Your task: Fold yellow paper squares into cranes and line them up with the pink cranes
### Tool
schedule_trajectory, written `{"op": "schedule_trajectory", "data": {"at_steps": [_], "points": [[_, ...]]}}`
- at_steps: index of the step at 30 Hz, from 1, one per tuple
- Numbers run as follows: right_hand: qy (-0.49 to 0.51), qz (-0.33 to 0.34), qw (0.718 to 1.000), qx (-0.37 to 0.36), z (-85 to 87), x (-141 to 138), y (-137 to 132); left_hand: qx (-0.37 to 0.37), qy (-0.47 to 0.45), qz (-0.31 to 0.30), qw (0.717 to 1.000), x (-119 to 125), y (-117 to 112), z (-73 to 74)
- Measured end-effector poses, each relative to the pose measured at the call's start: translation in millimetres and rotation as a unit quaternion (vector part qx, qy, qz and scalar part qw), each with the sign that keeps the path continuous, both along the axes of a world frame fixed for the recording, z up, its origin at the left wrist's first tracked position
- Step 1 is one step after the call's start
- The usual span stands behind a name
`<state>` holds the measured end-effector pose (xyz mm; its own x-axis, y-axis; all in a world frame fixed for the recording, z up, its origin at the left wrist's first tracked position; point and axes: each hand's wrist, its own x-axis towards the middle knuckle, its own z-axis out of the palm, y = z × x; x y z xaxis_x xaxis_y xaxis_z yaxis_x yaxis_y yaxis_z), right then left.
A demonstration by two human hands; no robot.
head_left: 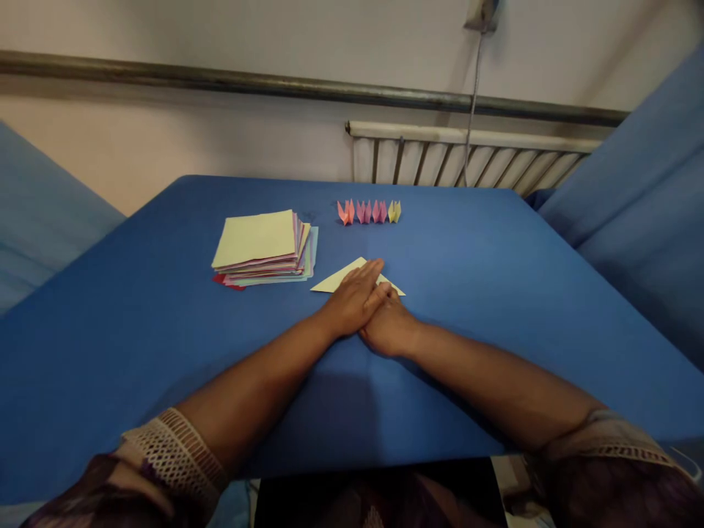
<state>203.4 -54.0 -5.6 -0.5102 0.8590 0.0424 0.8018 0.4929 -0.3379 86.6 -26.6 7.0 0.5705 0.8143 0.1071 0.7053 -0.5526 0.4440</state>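
A pale yellow sheet of paper (333,282), folded into a triangle, lies on the blue table with its peak pointing away from me. My left hand (355,297) rests flat across the middle of it, fingers stretched out and pointing to the upper right. Tucked against and partly beneath it is my right hand (391,326), at the near edge of the triangle. The left hand covers most of the right fingers, so their grip is hidden. Both side corners of the triangle stick out past the hands.
Left of the hands stands a thick stack of coloured paper (256,238), yellow on top. A row of several small folded paper figures (364,212), orange, pink and yellow, stands towards the far edge of the blue table (484,257). Behind it are a radiator (440,150) and a wall pipe.
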Motion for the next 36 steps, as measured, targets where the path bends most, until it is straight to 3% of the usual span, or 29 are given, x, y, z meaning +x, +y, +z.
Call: {"op": "schedule_trajectory", "data": {"at_steps": [4,8,11,16,19,23,36], "points": [[0.003,0.013,1.000,-0.005,3.5,-0.2,-1.2,-0.039,0.079,0.019,0.996,-17.2,21.7,-6.2],[-0.005,-0.026,0.999,-0.029,4.2,-0.3,-3.4,-0.027,0.157,0.045,0.986,-36.7,19.8,-8.4],[0.004,-0.045,0.998,-0.042,3.1,3.8,-0.4,-0.002,0.194,0.030,0.981,-46.8,17.2,-8.9],[0.113,-0.077,0.990,-0.035,3.6,8.4,16.6,0.021,0.196,0.008,0.980,-48.2,15.4,-6.1],[0.173,-0.040,0.984,-0.017,7.6,2.5,23.4,0.026,0.200,0.011,0.979,-45.3,13.5,-6.9],[0.107,0.003,0.994,-0.038,11.0,-7.0,22.0,0.020,0.213,0.029,0.976,-42.8,12.6,-11.5],[0.036,-0.053,0.997,-0.033,6.6,-2.7,17.9,0.035,0.228,0.021,0.973,-43.9,13.6,-9.5]]}}
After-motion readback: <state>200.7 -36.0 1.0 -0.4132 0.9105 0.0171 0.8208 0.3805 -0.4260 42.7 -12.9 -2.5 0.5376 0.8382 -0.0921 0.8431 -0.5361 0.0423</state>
